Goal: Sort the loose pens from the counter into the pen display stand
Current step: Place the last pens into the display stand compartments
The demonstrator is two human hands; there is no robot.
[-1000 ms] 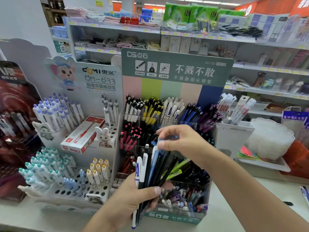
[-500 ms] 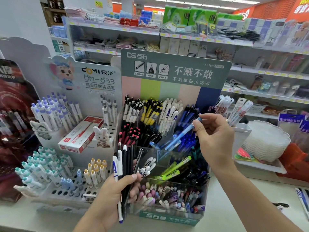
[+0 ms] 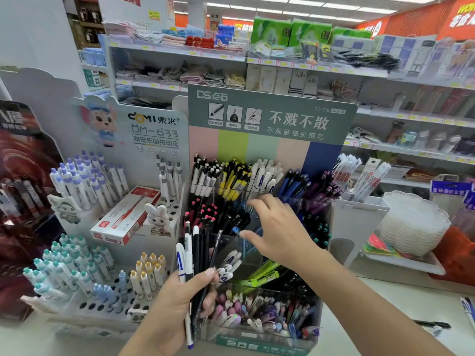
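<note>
The tiered clear pen display stand [image 3: 270, 119] has a grey-green header and compartments full of black, yellow, white, blue and purple pens. My left hand [image 3: 177, 304] grips a bundle of pens [image 3: 195, 250], mostly black with two white ones, upright in front of the stand's lower left. My right hand [image 3: 280, 232] hovers over the stand's middle tier with fingers spread and nothing in it. Its thumb lies close to some blue pens [image 3: 236, 229] in a compartment. A black pen [image 3: 431, 325] and a blue-white pen [image 3: 467, 309] lie loose on the counter at the right.
A white pen stand [image 3: 154, 129] with a cartoon mouse is at the left, carrying a red-and-white box [image 3: 126, 214]. A white refill holder [image 3: 359, 214] and a stack of white trays [image 3: 413, 222] sit to the right. Stocked store shelves run behind.
My right hand held a blue pen at the stand's upper right; now it has moved down and left over the middle tier and holds nothing. My left hand's bundle stays about where it was.
</note>
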